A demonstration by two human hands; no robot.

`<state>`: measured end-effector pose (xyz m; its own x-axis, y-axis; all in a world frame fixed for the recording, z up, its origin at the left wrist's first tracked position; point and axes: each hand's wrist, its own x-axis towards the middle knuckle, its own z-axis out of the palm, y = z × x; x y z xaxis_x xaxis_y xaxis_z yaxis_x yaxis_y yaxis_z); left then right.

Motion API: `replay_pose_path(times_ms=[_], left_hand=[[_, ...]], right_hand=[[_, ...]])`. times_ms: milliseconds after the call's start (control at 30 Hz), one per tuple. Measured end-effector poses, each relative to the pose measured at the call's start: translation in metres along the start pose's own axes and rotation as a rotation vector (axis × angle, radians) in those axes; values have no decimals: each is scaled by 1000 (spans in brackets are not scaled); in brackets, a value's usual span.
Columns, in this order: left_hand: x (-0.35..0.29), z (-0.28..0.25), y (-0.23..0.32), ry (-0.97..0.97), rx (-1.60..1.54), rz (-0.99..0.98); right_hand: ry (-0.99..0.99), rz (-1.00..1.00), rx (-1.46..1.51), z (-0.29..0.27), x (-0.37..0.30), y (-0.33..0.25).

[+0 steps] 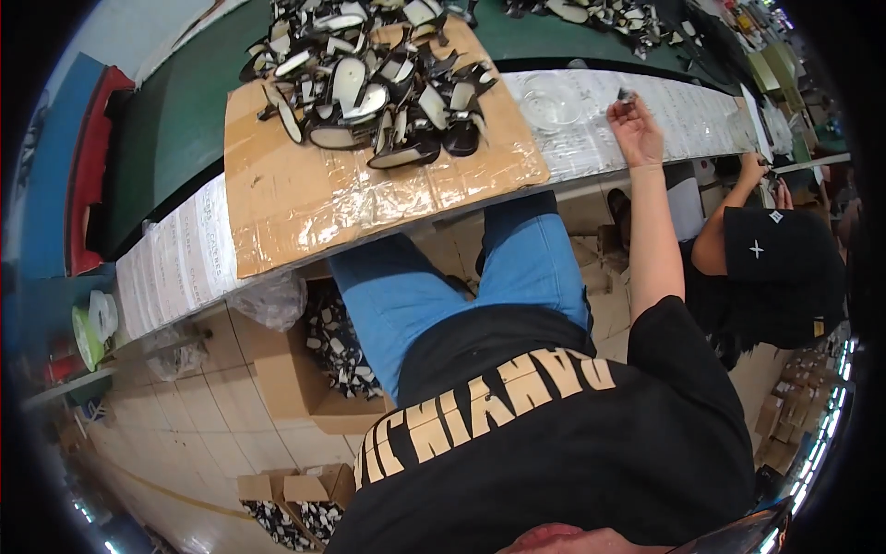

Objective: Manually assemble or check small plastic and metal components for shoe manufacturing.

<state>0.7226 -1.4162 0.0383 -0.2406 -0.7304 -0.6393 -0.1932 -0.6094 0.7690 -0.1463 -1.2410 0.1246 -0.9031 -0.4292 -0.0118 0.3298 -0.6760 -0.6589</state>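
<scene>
My right hand (637, 134) is raised over the white-covered table edge, right of the cardboard, fingers closed on a small dark piece (627, 95) whose exact kind I cannot make out. Just left of that hand sits a round clear dish (552, 103). A heap of black-and-cream pieces (351, 85), shaped like shoe heels, covers the far part of a flat cardboard sheet (388, 205) wrapped in shiny tape. My left hand does not show in the head view.
Behind the cardboard runs a green work surface (175, 120), with more pieces (600, 13) at the far right. Under the table, a cardboard box (286, 369) holds similar pieces, and smaller boxes (318, 485) stand on the tiled floor. A co-worker in a black cap (784, 268) works at the right.
</scene>
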Motion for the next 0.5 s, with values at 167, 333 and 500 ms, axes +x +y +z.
replay_pose_path(times_ms=[167, 333, 500], left_hand=[[49, 56, 19, 24, 50, 15], [88, 97, 67, -6, 93, 220], [108, 183, 150, -119, 152, 556]], right_hand=[[-29, 86, -146, 31, -14, 2], [-175, -176, -804, 115, -50, 14], [-243, -502, -1461, 146, -49, 22]])
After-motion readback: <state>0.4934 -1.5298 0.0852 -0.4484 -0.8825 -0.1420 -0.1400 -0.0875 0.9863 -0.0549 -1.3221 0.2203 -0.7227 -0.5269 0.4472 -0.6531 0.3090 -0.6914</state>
